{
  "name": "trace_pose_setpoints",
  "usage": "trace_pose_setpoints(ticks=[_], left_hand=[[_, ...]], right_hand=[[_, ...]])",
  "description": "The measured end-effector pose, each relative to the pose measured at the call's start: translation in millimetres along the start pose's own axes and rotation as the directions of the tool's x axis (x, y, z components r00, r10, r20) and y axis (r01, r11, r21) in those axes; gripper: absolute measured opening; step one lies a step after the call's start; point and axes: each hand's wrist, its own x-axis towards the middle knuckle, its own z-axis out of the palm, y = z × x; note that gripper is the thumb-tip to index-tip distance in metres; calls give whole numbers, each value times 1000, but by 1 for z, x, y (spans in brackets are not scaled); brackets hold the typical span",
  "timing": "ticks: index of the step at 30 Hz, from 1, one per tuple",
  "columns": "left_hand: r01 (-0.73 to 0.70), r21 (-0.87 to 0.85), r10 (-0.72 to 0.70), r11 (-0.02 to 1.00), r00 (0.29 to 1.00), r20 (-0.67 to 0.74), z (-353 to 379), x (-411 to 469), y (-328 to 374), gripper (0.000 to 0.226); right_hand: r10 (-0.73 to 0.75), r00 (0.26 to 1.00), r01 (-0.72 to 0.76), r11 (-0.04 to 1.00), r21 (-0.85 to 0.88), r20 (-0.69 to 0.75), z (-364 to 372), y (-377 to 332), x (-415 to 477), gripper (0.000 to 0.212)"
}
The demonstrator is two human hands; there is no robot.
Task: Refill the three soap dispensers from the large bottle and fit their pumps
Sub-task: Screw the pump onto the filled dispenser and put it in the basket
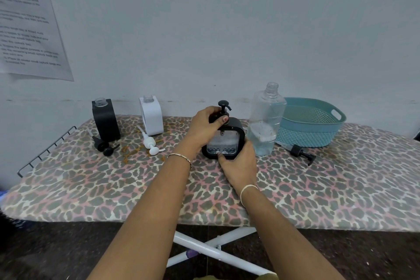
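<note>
Right hand (238,166) clamps the black dispenser (227,141) low (nearest me); left hand (204,127) pinches its pump (223,107) above. Axis vertical, so twist from top.

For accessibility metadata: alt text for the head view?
Left hand grips the pump on a black soap dispenser while the right hand holds its base, on a leopard-print ironing board. Nearby stand an open black dispenser, an open white dispenser, the uncapped large bottle and a teal basket.
</note>
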Motion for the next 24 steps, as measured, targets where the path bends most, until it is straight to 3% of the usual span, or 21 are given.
trace_pose_setpoints(ticks=[6, 12, 15, 18, 24], left_hand=[[28, -6, -28, 1000, 999, -27, 5, -3, 2, 44], [63, 12, -58, 998, 965, -255, 22, 0, 5, 56], [48, 96, -14, 994, 946, -323, 24, 1, 3, 48], [34, 74, -11, 997, 959, -282, 20, 2, 3, 38], [19, 78, -14, 997, 998, -57, 4, 4, 2, 29]], right_hand=[[6, 1000, -6, 1000, 9, 3, 0, 0, 0, 67], [11, 1000, -11, 1000, 14, 8, -1, 0, -1, 65], [14, 1000, -14, 1000, 9, 5, -1, -1, 0, 66], [14, 1000, -14, 1000, 1, 2, -1, -1, 0, 66], [22, 1000, -22, 1000, -14, -2, 0, 0, 1, 65]])
